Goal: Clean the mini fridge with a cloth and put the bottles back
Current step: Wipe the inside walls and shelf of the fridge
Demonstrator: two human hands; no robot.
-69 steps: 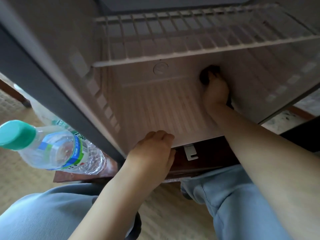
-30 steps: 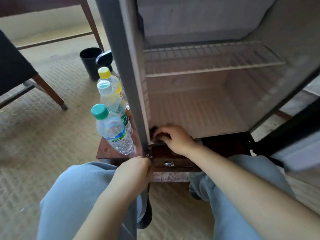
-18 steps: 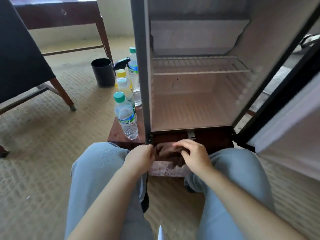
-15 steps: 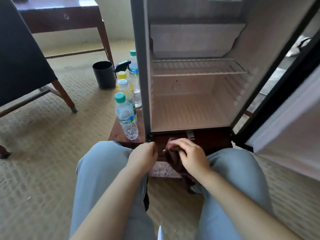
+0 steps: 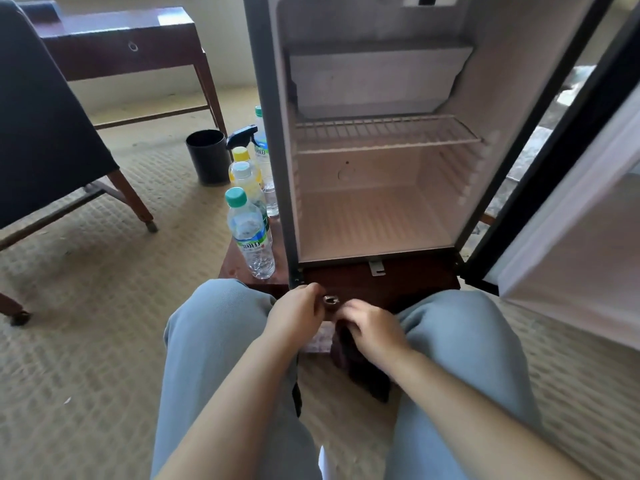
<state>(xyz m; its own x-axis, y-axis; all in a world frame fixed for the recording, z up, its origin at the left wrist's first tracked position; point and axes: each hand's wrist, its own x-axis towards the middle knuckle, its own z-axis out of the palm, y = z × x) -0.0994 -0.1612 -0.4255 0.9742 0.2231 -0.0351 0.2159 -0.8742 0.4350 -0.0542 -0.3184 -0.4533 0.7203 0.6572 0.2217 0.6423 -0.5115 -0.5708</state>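
Observation:
The mini fridge (image 5: 377,216) stands open on a dark wooden stand (image 5: 412,278), and its inside holds nothing but a white wire shelf (image 5: 388,133). Its door (image 5: 575,216) hangs open to the right. Several water bottles stand left of the fridge: a green-capped one (image 5: 252,237) nearest, then a white-capped one (image 5: 243,174) and a yellow-capped one (image 5: 240,155). My right hand (image 5: 374,329) grips a dark cloth (image 5: 362,370) in front of the stand, between my knees. My left hand (image 5: 298,313) is curled beside the stand's ring pull (image 5: 330,300) and holds nothing I can see.
A spray bottle with a black trigger (image 5: 242,135) and another green-capped bottle (image 5: 260,133) stand behind the row. A black bin (image 5: 207,155), a dark chair (image 5: 45,133) and a wooden desk (image 5: 124,43) are on the carpet to the left.
My right hand has drawn the cloth out of the fridge, along its front edge and down in front of the stand. My head has pulled back. The left hand has stayed by the stand's corner.

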